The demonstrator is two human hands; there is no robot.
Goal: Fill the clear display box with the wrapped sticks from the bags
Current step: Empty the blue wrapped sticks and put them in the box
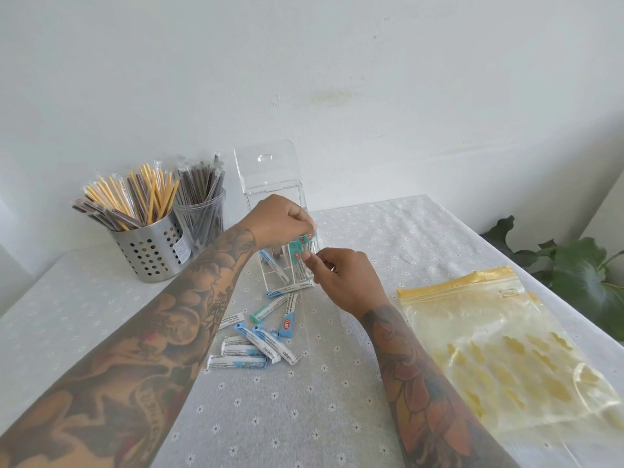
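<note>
both hands at the mouth of the clear box

the left hand (278, 219) is curled over the top of the clear display box (270, 184), its fingertips bunched round the upper ends of a few teal-tipped wrapped sticks (301, 246) that stand in the box's right compartment. the right hand (344, 278) comes in from the near right, thumb and forefinger pinched narrow on the side of the same sticks just below the left fingers (the two hands nearly touch there). whether each finger truly bears on a wrapper is hard to tell at this size.

the box stands near the middle of the table's far edge, its hinged lid (266, 167) tipped back against the wall. in its left compartment a blue-tipped stick (273, 270) leans at a slant.

on the flowered tablecloth (270, 417) just in front of the box lie loose sticks (256, 346), blue and teal ends mixed, scattered between the two forearms toward the table's middle.

toward the right edge lies a flat zip bag (499, 349) with a yellow seal strip and yellow shapes printed on it; what it holds cannot be told.

at the far left corner a perforated metal cup (148, 248) holds wrapped yellow and brown straws, and touching it on its right a clear cup (202, 214) holds dark ones. green leaves (580, 268) show past the right edge.
</note>
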